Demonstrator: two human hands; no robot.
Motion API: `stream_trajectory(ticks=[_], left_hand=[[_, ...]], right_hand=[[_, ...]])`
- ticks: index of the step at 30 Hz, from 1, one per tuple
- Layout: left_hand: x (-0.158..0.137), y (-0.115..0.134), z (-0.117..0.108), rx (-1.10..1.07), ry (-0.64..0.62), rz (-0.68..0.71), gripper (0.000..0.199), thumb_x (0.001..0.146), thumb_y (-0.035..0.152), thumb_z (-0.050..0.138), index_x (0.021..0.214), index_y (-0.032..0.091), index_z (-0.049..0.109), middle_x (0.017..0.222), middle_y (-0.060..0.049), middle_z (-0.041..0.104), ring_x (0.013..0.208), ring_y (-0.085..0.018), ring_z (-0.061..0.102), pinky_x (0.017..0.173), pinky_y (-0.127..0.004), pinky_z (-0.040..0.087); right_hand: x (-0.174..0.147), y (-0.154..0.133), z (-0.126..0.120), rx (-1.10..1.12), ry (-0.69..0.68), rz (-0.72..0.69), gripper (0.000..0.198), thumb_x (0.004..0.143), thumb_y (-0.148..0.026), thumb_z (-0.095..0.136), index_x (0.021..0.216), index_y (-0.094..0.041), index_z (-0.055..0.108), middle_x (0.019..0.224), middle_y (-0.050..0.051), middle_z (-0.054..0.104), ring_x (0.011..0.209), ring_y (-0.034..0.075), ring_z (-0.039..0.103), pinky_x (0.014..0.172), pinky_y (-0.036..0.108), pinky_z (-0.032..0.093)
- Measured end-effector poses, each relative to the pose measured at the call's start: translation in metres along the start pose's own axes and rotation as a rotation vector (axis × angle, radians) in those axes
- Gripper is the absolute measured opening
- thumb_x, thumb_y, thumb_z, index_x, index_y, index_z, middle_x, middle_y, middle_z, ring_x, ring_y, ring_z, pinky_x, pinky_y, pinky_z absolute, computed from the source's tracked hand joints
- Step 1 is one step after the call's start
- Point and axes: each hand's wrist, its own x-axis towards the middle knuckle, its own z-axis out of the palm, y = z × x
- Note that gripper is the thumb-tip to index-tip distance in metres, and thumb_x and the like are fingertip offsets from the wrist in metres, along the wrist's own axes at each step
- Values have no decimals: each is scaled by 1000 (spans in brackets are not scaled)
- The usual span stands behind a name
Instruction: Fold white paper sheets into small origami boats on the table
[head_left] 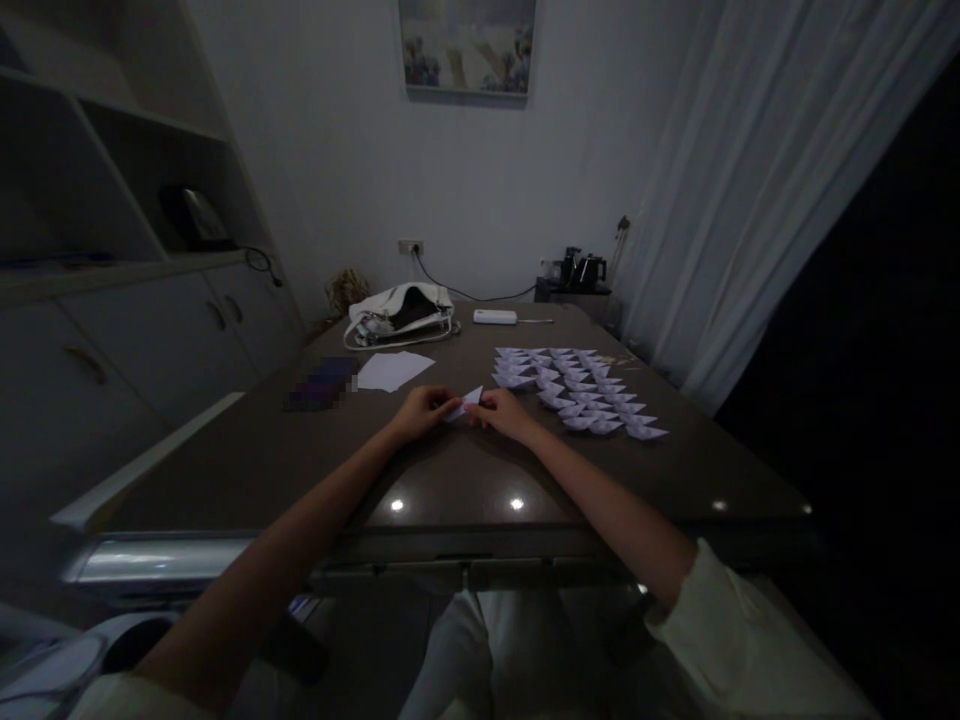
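Note:
Between my two hands, just above the dark tabletop (450, 470), is a small folded white paper (466, 402) with a pointed upper corner. My left hand (426, 412) pinches its left side between thumb and fingers. On its right side my right hand (504, 412) pinches it too, with the fingers curled. To the right of my right hand stand several rows of folded white paper boats (592, 395). A stack of white paper sheets (394, 370) lies flat beyond my left hand.
A blurred dark purple item (322, 384) lies left of the sheets. Farther back are a white handbag (405, 312) and a white power strip (495, 317). Black kettles (585, 270) stand on a small cabinet at the back right. White cabinets (142, 330) line the left side.

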Motion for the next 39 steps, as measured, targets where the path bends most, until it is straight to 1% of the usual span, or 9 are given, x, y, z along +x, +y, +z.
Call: stream_trajectory(ticks=[5,10,16,20,25,28,34,39], left_hand=[[0,-1,1,-55,-54,-34,47,79,59,51,75,13,63,62,-1,57,56,-13,49,50,-22,35],[-1,-3,2,-106,-102,-87,51,78,62,52,74,12,61,61,-2,57,56,-14,53,51,-23,38],[-1,-1,0,-121,-138,-108,55,75,64,54,72,10,60,61,-2,57,56,-13,51,49,-21,36],[-2,3,-1,-125,-149,-116,56,75,64,55,75,9,61,61,-2,58,57,-13,50,50,-21,35],[-2,4,-1,-132,-155,-137,56,75,64,54,76,9,62,63,-3,59,58,-13,52,51,-21,37],[-2,3,-2,-142,-167,-149,56,76,64,54,79,9,63,65,-3,61,59,-14,53,53,-22,38],[-2,3,-3,-132,-181,-138,56,75,62,57,77,7,66,61,-3,59,55,-12,49,49,-21,32],[-2,3,-4,-131,-172,-126,53,75,59,59,76,7,66,61,-2,59,55,-12,49,50,-21,32]], right_hand=[[1,1,-2,-12,20,-26,27,78,-39,62,64,-15,62,58,2,62,48,12,52,49,23,39],[1,2,-3,-24,57,-34,29,79,-39,61,63,-16,59,58,1,60,49,12,52,50,24,38],[1,2,-2,-33,56,-17,29,79,-39,62,64,-14,59,57,1,58,50,12,52,49,23,38],[1,2,-2,-34,53,-2,29,79,-38,62,64,-14,59,57,1,59,50,11,52,49,22,37],[1,1,-2,-34,50,11,29,80,-39,61,66,-13,60,58,1,59,50,11,51,49,22,38],[1,-2,-2,-31,47,9,28,81,-37,61,66,-13,61,58,1,59,50,11,51,50,22,38],[0,-5,-2,-28,42,12,29,81,-38,62,65,-13,60,57,0,58,51,11,52,50,22,39],[0,-2,-1,-34,43,19,32,80,-42,63,63,-14,58,58,2,60,52,12,53,50,22,39]])
